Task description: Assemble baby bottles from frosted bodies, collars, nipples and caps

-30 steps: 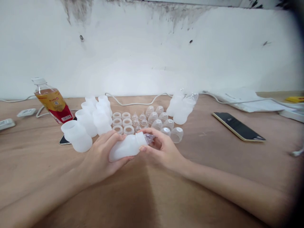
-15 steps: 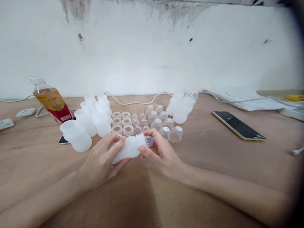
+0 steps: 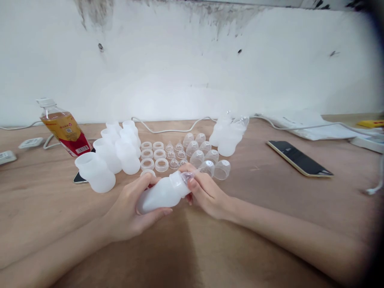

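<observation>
A white translucent baby bottle lies tilted between my two hands, its top toward the right. My left hand is wrapped round the bottle's body, thumb along the near side. Closed at the neck end, my right hand grips the collar ring and the clear nipple, partly covering both. Just beyond stand rows of white collar rings, clear nipples and clear dome caps. Several open bottle bodies stand to the left of these.
Bottles with tops fitted stand at the back right. A drink bottle is at the left, near a phone partly under the bottle bodies. Another phone lies right. A white cable runs along the wall by a plastic bag.
The bottle has turned and shifted slightly nearer me. My left hand's thumb has moved from its top to the near side, and my right thumb has moved up to the nipple.
</observation>
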Demonstrator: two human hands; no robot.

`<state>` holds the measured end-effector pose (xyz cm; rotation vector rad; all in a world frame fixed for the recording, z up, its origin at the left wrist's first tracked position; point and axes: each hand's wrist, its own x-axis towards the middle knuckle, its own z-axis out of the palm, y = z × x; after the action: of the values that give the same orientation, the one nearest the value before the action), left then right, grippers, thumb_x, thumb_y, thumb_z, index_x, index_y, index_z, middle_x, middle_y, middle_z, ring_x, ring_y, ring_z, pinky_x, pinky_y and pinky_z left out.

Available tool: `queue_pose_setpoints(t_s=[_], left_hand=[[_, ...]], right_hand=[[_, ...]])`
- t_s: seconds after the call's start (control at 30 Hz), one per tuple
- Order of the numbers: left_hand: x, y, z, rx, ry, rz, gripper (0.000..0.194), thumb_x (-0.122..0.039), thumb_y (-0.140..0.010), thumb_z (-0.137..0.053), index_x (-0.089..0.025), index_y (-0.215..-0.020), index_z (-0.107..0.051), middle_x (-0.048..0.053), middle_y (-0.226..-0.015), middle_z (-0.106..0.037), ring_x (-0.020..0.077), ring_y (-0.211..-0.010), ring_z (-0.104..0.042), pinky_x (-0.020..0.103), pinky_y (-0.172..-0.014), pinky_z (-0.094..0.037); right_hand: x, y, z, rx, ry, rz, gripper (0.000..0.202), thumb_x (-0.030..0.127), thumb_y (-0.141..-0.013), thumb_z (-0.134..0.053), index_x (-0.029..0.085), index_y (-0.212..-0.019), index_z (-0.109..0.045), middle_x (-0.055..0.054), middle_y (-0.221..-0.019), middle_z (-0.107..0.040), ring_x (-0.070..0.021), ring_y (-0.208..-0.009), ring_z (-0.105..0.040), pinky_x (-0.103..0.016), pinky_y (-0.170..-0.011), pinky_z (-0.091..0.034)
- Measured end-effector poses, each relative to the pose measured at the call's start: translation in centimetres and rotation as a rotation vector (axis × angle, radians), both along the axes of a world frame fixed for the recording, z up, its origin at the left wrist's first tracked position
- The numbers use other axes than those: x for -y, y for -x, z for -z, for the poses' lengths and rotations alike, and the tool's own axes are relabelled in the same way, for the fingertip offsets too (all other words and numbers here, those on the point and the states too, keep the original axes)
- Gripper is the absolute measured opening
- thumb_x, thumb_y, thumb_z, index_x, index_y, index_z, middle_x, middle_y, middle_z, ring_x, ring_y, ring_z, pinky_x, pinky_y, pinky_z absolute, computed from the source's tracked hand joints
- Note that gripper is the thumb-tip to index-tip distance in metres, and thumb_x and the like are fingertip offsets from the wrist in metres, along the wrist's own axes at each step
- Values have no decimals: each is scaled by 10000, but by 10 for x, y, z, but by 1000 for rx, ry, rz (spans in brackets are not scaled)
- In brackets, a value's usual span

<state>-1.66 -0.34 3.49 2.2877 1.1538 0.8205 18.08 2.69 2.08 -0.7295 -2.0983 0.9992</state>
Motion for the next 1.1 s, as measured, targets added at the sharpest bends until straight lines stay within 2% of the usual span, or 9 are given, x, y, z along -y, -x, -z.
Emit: queue_pose_setpoints(t_s=[0.2, 0.33, 0.47, 0.6, 0.7, 0.77, 0.9, 0.97, 1.1], left_hand=[[1, -2, -1, 18, 55, -2, 228, -337, -711, -585, -198, -840, -460, -30, -704, -526, 109, -585, -467, 221, -537, -348], [0, -2, 1, 19, 103, -29, 247, -370, -714, -574, -200, -842, -449, -32, -698, -521, 115, -591, -470, 220, -536, -345], [-3, 1, 2, 35, 182, -72, 252, -396, -735, -537, -197, -828, -415, -32, -695, -511, 121, -596, -474, 223, -534, -349], [-6, 2, 4, 123, 236, -108, 220, -378, -757, -511, -197, -816, -399, -34, -710, -510, 124, -631, -480, 226, -564, -358], [-7, 2, 5, 166, 274, -121, 215, -364, -758, -513, -197, -831, -400, -30, -737, -520, 127, -653, -484, 227, -577, -362], [-7, 2, 5, 183, 277, -135, 214, -360, -754, -519, -198, -829, -401, -31, -734, -516, 127, -651, -480, 225, -573, -358], [-7, 3, 6, 208, 278, -153, 213, -360, -750, -524, -199, -816, -401, -33, -730, -510, 127, -652, -475, 218, -562, -350], [-7, 2, 6, 233, 285, -159, 215, -367, -749, -523, -199, -802, -400, -32, -726, -510, 127, -651, -478, 213, -549, -349], [-8, 2, 6, 267, 290, -172, 209, -383, -759, -503, -196, -808, -424, -19, -745, -526, 140, -668, -497, 214, -543, -358]], right_hand=[[-4, -3, 0, 57, -99, 10, 428, 510, -873, -192, 165, -784, -430, 13, -633, -433, -87, -522, -413, -227, -506, -342], [-7, -2, -7, 128, -133, 11, 434, 481, -888, -164, 164, -757, -431, -2, -673, -469, -87, -541, -435, -232, -543, -353], [-16, -15, -38, 468, -215, 35, 421, 507, -866, -221, 168, -907, -467, -29, -751, -559, -130, -623, -502, -259, -585, -360], [-24, -52, -70, 920, -308, 324, 392, 555, -762, -415, 195, -877, -520, -24, -722, -596, -168, -615, -536, -256, -520, -336], [-28, -74, -75, 1210, -341, 468, 365, 528, -717, -469, 176, -777, -545, -58, -710, -604, -194, -580, -545, -257, -459, -301], [-29, -77, -71, 1322, -283, 484, 332, 486, -721, -471, 168, -760, -558, -77, -716, -610, -207, -578, -557, -259, -445, -300], [-33, -68, -63, 1381, -193, 436, 222, 363, -727, -500, 163, -785, -577, -86, -745, -618, -220, -631, -582, -258, -455, -323], [-35, -69, -63, 1401, -196, 463, 174, 309, -730, -500, 158, -761, -580, -88, -733, -614, -219, -628, -585, -260, -453, -327], [-33, -80, -79, 1273, -219, 612, 229, 389, -701, -522, 166, -673, -565, -72, -646, -597, -214, -568, -574, -286, -444, -366]])
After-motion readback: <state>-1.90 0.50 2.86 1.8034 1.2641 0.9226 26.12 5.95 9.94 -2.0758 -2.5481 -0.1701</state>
